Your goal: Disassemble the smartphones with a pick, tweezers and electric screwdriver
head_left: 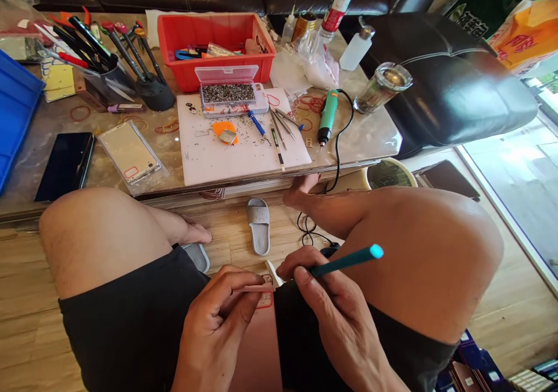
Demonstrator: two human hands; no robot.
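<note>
My left hand [220,316] grips the top edge of a rose-gold phone back panel [257,345] resting upright between my thighs, fingers closed on it. My right hand [331,305] is closed around a teal-handled tool [349,259], its tip against the panel's top edge where a small white sticker tab [274,273] stands out. Both hands work over my lap, in front of the low table [370,139].
On the table lie a white work mat [218,159], a clear screw box [229,92], a red bin [215,46], a green electric screwdriver [326,116], tweezers, tool holders, a black phone [65,165], and a bagged gold panel [128,153]. A grey slipper [259,224] lies on the floor.
</note>
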